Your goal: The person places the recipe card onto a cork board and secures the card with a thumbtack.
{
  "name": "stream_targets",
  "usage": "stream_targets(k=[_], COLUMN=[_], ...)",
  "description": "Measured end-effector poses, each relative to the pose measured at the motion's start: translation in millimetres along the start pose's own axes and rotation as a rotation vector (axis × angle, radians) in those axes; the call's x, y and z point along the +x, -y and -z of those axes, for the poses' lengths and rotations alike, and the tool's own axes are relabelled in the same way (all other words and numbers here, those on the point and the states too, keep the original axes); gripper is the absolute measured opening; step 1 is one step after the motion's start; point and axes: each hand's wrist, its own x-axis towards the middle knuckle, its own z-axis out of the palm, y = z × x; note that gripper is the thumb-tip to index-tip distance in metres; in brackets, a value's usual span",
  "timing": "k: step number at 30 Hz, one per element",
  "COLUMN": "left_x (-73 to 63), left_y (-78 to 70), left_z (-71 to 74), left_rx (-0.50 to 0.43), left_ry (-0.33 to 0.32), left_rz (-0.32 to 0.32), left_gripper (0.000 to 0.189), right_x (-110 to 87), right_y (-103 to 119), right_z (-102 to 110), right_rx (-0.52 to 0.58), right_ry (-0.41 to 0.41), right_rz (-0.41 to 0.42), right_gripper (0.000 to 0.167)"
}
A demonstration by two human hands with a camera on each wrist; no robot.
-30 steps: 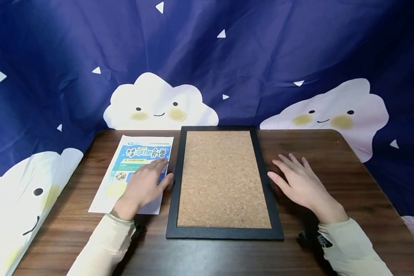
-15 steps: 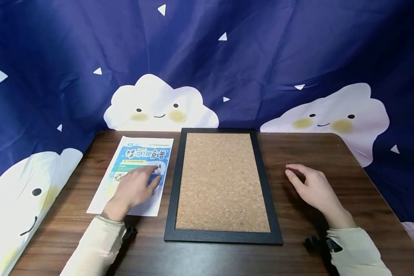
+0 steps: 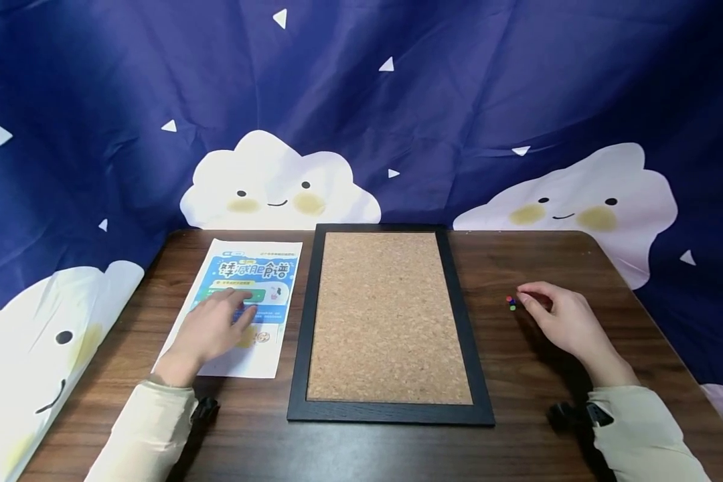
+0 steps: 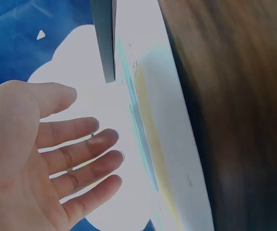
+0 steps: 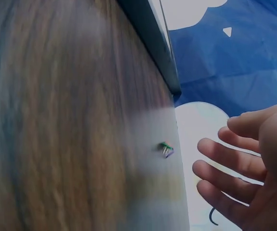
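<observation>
My left hand is over a printed paper sheet with blue, green and yellow artwork; its fingers are relaxed and hold nothing. In the left wrist view that hand is spread beside the sheet. To the right of a black-framed cork board, my right hand is bent loosely, thumb and forefinger close to a small cluster of colourful push pins on the table. The right wrist view shows the push pins with thin metal points, apart from the empty right hand.
The board's frame lies between the two hands on a dark wooden table. Behind the table hangs a blue curtain with smiling clouds and white triangles.
Both hands have drawn outward and apart, the left one sliding down-left over the sheet. The right fingers have curled in, and the push pins have come into sight beside them.
</observation>
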Motion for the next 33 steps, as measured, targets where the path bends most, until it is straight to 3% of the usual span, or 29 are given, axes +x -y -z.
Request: stream_targets(k=[9, 14, 22, 33], left_x=[-2.8, -0.2, 2.1, 11.6], left_y=[16.2, 29.4, 56.7, 78.0], left_z=[5.7, 4.1, 5.1, 11.5], left_rx=[0.027, 0.071, 0.102, 0.073], left_ry=[0.016, 0.067, 0.140, 0.293], left_rz=[0.035, 0.103, 0.307, 0.385], left_gripper=[0.046, 0.055, 0.082, 0.094], right_x=[7.0, 10.3, 14.4, 13.8], right_y=[-13.5, -17.6, -15.4, -13.0], right_z=[-3.9, -5.4, -16.1, -20.6], right_rx=[-0.034, -0.076, -0.124, -0.103], right_ry=[0.170, 0.215, 0.225, 0.212], right_rz=[-0.031, -0.056, -0.081, -0.088], right_gripper=[0.033, 0.036, 0.035, 0.025])
